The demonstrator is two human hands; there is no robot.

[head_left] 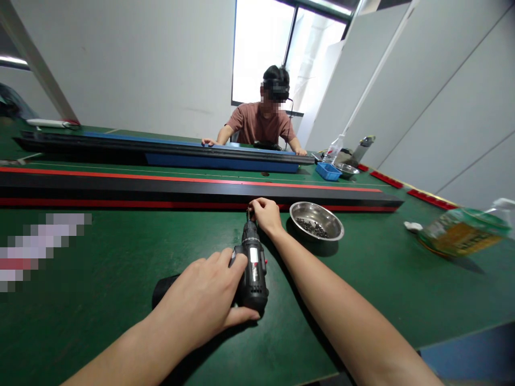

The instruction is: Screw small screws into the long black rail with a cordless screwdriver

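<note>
My left hand (205, 292) is wrapped round a black cordless drill (254, 271), which lies on its side with its bit pointing away from me. At the bit's tip, my right hand (265, 214) has its thumb and fingers pinched together against the near side of a long black bar with red edges (193, 192). Whatever sits between those fingertips is too small to make out. Just right of that hand stands a round metal bowl (338, 231) holding many small dark screws (311, 228).
Across the green table (120, 257) a person (261, 123) rests both hands by another long black and blue bar (225, 155). A blue basket (328, 171) and a second metal bowl (346, 170) stand at the back right. A big plastic bottle (462, 233) lies at the right.
</note>
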